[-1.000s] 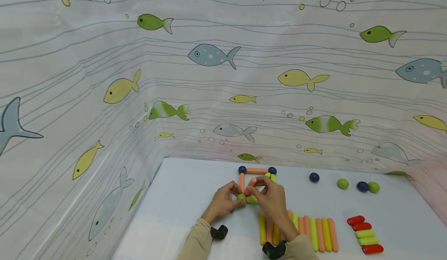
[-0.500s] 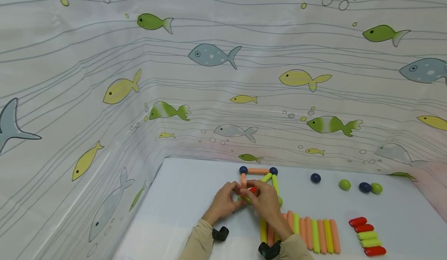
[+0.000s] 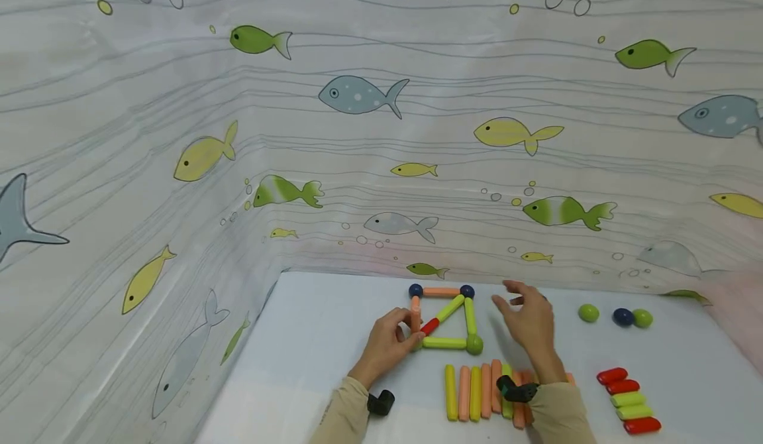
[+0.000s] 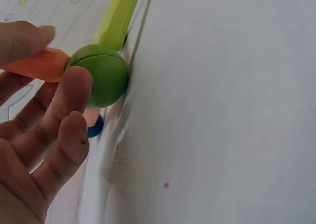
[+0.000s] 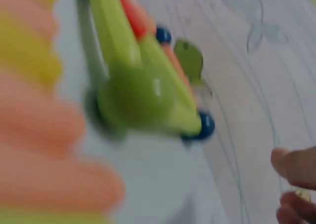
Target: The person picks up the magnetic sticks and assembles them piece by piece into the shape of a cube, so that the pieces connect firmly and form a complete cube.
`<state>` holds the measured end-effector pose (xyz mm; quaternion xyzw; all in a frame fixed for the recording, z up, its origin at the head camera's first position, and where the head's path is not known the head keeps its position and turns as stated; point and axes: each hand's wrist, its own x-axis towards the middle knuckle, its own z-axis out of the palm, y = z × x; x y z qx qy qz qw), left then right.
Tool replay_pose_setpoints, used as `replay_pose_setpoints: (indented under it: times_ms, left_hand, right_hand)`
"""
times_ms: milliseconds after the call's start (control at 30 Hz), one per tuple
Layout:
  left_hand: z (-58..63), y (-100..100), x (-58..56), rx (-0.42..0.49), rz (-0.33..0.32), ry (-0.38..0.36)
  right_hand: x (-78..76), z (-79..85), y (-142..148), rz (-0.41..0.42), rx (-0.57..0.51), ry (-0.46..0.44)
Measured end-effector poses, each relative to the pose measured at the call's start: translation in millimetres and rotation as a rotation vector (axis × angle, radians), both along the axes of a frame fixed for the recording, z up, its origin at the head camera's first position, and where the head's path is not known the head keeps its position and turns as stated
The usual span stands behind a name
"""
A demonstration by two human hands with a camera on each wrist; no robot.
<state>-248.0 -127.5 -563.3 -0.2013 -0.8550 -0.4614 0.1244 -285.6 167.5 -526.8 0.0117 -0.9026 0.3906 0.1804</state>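
Note:
A flat square frame of magnetic rods and balls lies on the table, with a red and lime diagonal (image 3: 439, 320) across it. Blue balls (image 3: 467, 291) mark its far corners; a green ball (image 3: 474, 344) sits at the near right. My left hand (image 3: 387, 343) pinches an orange rod (image 4: 42, 66) that stands up from the near-left green ball (image 4: 106, 78). Most of that ball is hidden behind my fingers in the head view. To the right of the frame, my right hand (image 3: 527, 318) is raised with spread fingers, holding nothing.
A row of orange, yellow and lime rods (image 3: 475, 394) lies in front of the frame, partly under my right wrist. Short red and lime rods (image 3: 628, 401) are stacked at the right. Loose balls (image 3: 623, 317) sit at the back right, before a fish-patterned wall covering (image 3: 334, 146).
My right hand has let go at the near-left corner and moved right, away from the frame. The orange rod has gone from tilted to upright, with my left hand still at that corner.

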Motion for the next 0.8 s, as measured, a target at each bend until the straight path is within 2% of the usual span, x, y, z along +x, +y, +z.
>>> replay_pose_setpoints:
  times_ms: [67, 167, 300, 500, 633, 733, 800]
  left_hand:
    - [-0.1, 1.3, -0.6, 0.022, 0.000, 0.008]
    - [1.6, 2.1, -0.2, 0.048, 0.019, 0.031]
    - [6.2, 3.2, 2.0, 0.072, 0.033, 0.080]
    - [11.2, 5.7, 5.5, 0.121, -0.008, 0.109]
    - [13.5, 6.3, 5.3, 0.156, -0.016, 0.119]
    - [16.2, 6.5, 4.7, 0.178, -0.019, 0.121]
    - [18.4, 6.8, 4.5, 0.191, -0.019, 0.113]
  right_hand:
    - [-4.5, -2.7, 20.1, -0.085, 0.048, -0.039]
    - [-11.1, -11.2, 41.1, -0.115, 0.098, -0.112]
    - [-19.0, -21.5, 56.3, -0.052, 0.171, -0.183]
    - [-21.6, -28.8, 67.2, 0.041, 0.261, -0.243]
    - [-21.8, -24.7, 68.9, 0.059, 0.231, -0.278]
    - [-20.2, -16.3, 65.0, 0.062, 0.149, -0.301]
    - [-17.8, -8.2, 58.1, 0.061, 0.082, -0.284]
